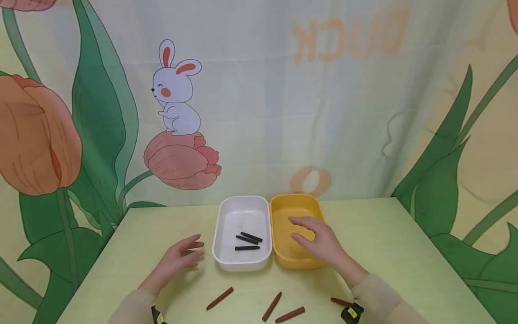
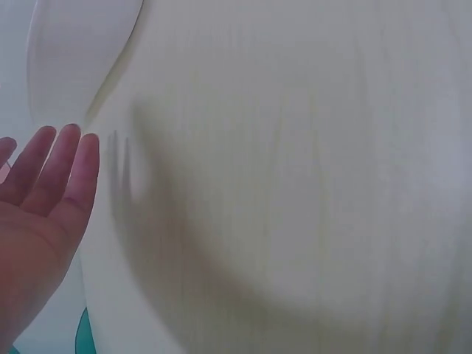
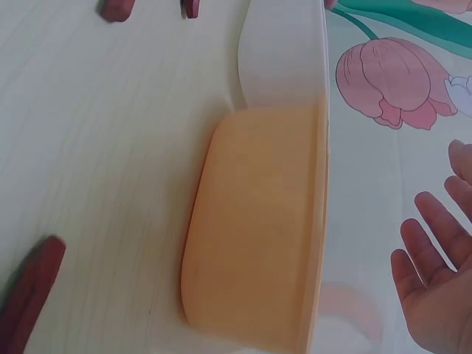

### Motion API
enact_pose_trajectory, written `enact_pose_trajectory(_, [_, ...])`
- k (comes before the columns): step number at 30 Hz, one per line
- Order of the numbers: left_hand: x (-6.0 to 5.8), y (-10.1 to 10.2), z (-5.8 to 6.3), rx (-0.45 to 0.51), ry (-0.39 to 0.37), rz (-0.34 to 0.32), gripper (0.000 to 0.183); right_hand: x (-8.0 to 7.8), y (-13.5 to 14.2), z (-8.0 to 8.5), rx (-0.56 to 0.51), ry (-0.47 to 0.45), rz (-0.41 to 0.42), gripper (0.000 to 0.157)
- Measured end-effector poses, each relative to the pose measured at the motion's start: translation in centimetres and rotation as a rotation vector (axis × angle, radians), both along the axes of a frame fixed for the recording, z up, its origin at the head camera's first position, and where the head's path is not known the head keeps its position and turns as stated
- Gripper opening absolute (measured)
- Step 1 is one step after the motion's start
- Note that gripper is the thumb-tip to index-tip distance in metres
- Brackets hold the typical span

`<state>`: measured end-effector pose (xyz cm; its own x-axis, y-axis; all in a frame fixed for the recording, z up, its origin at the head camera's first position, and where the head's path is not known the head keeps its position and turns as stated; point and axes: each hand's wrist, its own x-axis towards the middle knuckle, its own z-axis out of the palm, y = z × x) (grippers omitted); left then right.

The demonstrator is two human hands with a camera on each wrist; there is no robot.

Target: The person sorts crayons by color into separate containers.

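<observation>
My left hand (image 1: 178,260) hovers just left of the white tray (image 1: 243,264), its fingers relaxed and holding nothing. Over the yellow tray (image 1: 293,262) is my right hand (image 1: 323,243), with thumb and fingers spread apart and nothing between them. Three black crayons, one of them the lowest black crayon (image 1: 247,248), lie inside the white tray. In the right wrist view the outer wall of the yellow tray (image 3: 254,221) shows, with the loosely spread right hand (image 3: 442,280) beyond its rim. The left wrist view has the left hand (image 2: 40,214) with fingers extended.
Several reddish-brown crayons lie on the table in front of the trays: a left crayon (image 1: 220,299), a middle crayon (image 1: 272,307), a front crayon (image 1: 290,315) and a right crayon (image 1: 341,301) by the right wrist. A printed curtain (image 1: 251,112) hangs behind the table.
</observation>
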<state>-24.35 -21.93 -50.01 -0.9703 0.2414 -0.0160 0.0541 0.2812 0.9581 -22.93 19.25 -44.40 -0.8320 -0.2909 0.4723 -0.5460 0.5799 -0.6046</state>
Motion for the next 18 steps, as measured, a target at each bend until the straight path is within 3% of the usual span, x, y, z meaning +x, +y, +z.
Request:
enact_pose_trajectory(7, [1.5,-0.8,-0.1,0.022,0.068,0.073,0.056,0.0,2.0,-0.4,-0.003,0.057,-0.042,0.044])
enact_pose_trajectory(13, [2.6,-0.3,-0.4,-0.066,0.151,0.123,0.051,-0.1,3.6,-0.8,-0.020,0.038,-0.107,0.046])
enact_pose_trajectory(18, [3.7,0.4,-0.7,-0.076,0.148,0.172,0.049,-0.5,4.9,-1.3,-0.043,0.024,-0.145,0.044])
